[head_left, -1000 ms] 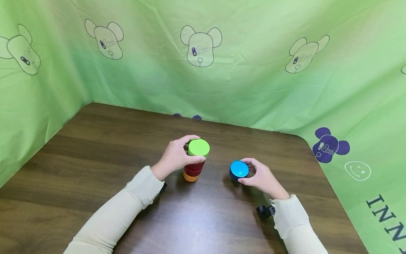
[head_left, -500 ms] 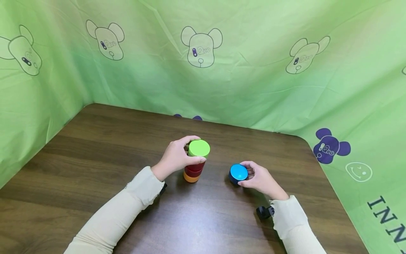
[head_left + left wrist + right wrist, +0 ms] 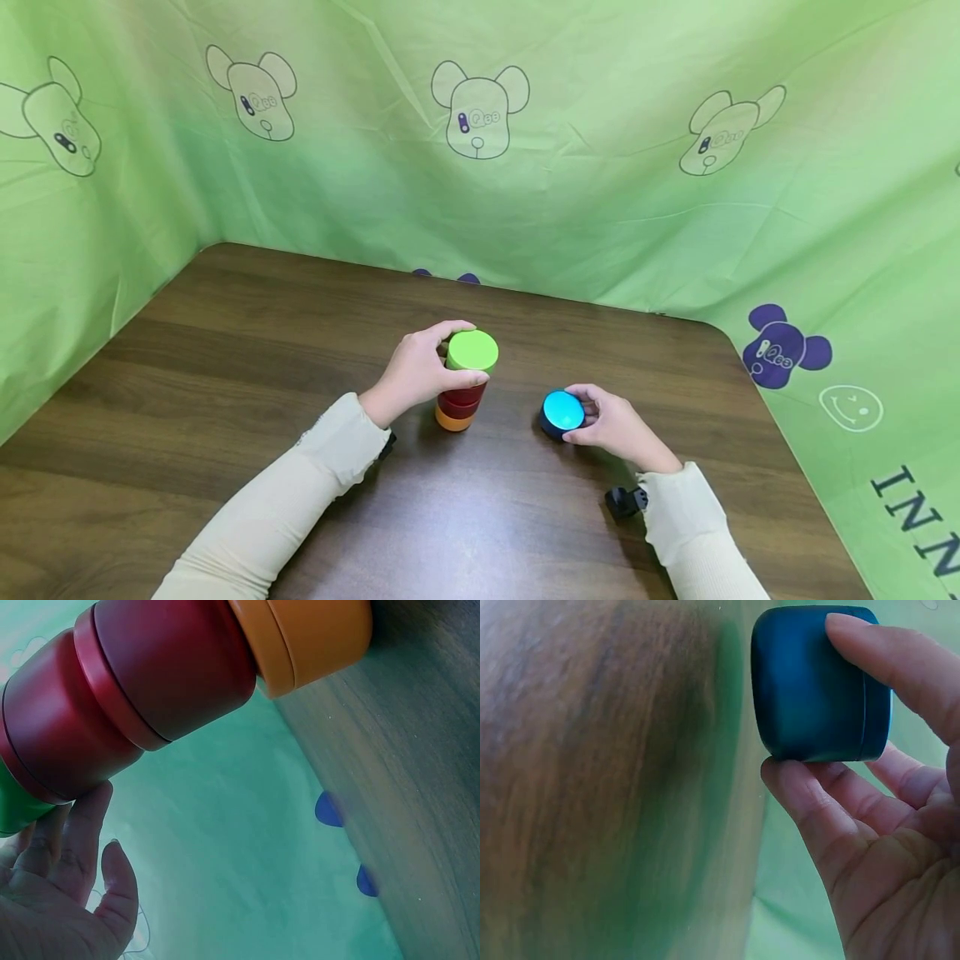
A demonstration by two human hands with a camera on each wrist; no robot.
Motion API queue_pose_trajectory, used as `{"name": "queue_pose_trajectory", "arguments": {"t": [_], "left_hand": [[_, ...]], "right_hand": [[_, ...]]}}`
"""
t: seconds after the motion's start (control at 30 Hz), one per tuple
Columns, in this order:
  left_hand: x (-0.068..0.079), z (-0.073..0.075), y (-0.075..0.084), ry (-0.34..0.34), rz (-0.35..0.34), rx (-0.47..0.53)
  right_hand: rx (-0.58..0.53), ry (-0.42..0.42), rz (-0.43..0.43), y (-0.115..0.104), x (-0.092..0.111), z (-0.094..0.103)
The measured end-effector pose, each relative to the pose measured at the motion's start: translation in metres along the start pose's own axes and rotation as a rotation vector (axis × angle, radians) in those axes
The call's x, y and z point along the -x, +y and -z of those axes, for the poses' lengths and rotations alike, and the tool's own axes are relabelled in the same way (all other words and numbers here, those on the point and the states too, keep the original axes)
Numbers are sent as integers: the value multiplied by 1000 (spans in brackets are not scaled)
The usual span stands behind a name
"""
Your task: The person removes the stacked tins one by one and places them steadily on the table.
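Observation:
A column of small round jars stands on the wooden table. At its base is an orange jar [image 3: 453, 419], two red jars [image 3: 176, 664] sit above it, and a green jar [image 3: 473, 350] tops it. My left hand [image 3: 417, 367] grips the green jar from the left, thumb on the near side and fingers on the far side. To the right of the column, my right hand [image 3: 617, 423] holds a blue jar [image 3: 810, 686] upright between thumb and fingers. Whether the blue jar touches the table I cannot tell.
The brown wooden table [image 3: 247, 350] spreads around both hands. A green cloth with printed bear heads [image 3: 480, 217] hangs along its back and sides. Black wrist camera mounts [image 3: 625, 502] sit under the sleeves.
My right hand has brought the blue jar slightly down and towards me. The left hand and the column have stayed in place.

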State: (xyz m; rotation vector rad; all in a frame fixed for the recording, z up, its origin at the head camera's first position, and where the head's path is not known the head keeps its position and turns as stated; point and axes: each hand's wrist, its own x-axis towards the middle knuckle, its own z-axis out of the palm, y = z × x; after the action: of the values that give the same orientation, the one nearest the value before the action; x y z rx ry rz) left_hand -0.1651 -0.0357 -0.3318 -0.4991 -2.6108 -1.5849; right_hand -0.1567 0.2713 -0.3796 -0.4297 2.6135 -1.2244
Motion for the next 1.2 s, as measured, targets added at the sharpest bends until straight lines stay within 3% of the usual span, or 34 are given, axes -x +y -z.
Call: {"name": "queue_pose_trajectory", "arguments": {"t": [1.2], "left_hand": [[1,-1,0,1,3,0]], "right_hand": [[29,-29,-41,3,2,0]]}}
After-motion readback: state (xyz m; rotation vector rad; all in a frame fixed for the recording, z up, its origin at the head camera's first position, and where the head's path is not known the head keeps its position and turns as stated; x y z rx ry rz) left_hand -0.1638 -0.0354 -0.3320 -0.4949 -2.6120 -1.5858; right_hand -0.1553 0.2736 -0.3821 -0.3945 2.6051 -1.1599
